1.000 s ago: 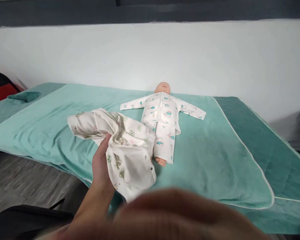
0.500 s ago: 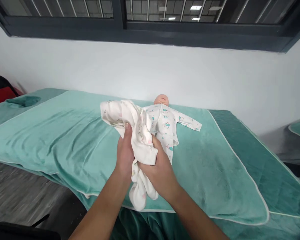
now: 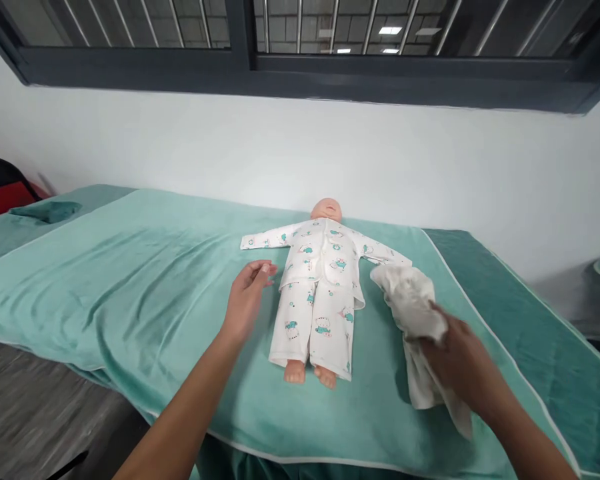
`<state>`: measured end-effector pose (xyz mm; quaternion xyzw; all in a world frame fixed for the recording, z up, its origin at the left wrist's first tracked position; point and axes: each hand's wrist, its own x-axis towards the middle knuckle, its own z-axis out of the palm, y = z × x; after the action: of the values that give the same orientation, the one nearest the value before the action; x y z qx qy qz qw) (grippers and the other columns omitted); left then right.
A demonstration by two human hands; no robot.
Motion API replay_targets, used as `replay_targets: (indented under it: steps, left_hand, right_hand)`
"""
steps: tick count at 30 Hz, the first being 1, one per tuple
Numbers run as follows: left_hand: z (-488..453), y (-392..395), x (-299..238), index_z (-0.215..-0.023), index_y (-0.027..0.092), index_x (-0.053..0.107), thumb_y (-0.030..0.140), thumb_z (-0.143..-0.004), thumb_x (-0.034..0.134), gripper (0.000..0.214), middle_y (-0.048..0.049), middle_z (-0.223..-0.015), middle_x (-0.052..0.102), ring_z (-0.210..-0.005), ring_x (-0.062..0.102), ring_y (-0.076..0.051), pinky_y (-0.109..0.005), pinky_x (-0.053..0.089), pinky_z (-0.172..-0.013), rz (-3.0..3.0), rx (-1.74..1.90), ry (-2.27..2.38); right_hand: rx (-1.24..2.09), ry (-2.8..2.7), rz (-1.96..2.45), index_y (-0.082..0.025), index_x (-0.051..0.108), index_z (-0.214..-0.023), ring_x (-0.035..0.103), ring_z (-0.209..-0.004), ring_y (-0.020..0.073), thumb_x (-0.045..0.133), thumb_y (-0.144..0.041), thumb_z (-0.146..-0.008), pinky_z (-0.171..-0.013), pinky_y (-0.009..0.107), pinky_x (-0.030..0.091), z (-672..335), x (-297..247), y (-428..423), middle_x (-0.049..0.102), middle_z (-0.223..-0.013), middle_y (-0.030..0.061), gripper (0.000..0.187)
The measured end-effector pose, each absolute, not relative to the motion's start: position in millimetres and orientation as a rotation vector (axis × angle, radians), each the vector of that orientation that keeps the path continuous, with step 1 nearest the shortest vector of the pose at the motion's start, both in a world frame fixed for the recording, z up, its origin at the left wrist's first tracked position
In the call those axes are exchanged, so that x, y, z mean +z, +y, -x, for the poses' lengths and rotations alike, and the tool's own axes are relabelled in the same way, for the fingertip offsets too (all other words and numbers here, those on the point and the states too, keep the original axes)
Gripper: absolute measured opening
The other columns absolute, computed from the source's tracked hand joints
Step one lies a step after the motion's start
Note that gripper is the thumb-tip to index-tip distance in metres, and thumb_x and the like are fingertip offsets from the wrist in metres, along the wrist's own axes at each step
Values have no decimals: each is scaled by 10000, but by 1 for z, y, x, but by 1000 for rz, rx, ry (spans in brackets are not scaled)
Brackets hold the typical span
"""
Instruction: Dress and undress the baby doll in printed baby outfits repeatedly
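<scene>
A baby doll (image 3: 318, 287) in white printed pyjamas lies on its back on the light teal blanket (image 3: 130, 280), head toward the wall, arms spread. My left hand (image 3: 247, 299) hovers just left of the doll's waist, empty, fingers loosely curled and apart. My right hand (image 3: 461, 360) grips a bunched white garment (image 3: 410, 303) to the right of the doll, beside its outstretched sleeve; part of the cloth hangs below my hand.
The blanket covers a bed with a darker teal cover (image 3: 525, 300) showing at the right. A white wall and a dark window frame (image 3: 300, 67) stand behind. A red and black seat (image 3: 3, 190) sits at the far left. Grey floor (image 3: 30, 400) lies below left.
Both hands held the white garment in front of the doll; now my right hand alone has carried it to the doll's right, and my left hand has let go.
</scene>
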<state>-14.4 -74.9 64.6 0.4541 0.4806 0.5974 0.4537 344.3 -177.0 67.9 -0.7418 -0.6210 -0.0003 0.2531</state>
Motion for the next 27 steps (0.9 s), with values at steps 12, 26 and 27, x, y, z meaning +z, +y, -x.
replay_targets:
  steps: [12, 26, 27]
  left_hand:
    - [-85, 101, 83, -1141, 151, 714, 226, -898, 490, 339, -133, -1290, 677, -1235, 596, -265, -423, 411, -1116, -1857, 1149, 1331]
    - [-89, 113, 72, -1068, 259, 752, 233, -921, 494, 298, -32, -1244, 699, -1202, 609, -226, -388, 450, -1093, -1823, 1210, 1189]
    - [-90, 113, 71, -1051, 251, 753, 237, -916, 510, 278, -39, -1225, 704, -1188, 618, -223, -382, 457, -1083, -1799, 1232, 1190]
  right_hand:
    - [229, -1601, 1460, -235, 576, -1296, 548, -1263, 263, 495, -376, -931, -1097, 481, 430, -240, 96, -12, 608, -1345, 105, 400]
    - [492, -1519, 1456, -242, 663, -1225, 573, -1213, 280, 450, -351, -896, -1084, 502, 414, -229, 68, 78, 665, -1291, 85, 407]
    - [490, -1526, 1458, -237, 666, -1216, 575, -1207, 278, 443, -350, -900, -1080, 495, 415, -228, 68, 79, 669, -1282, 86, 403]
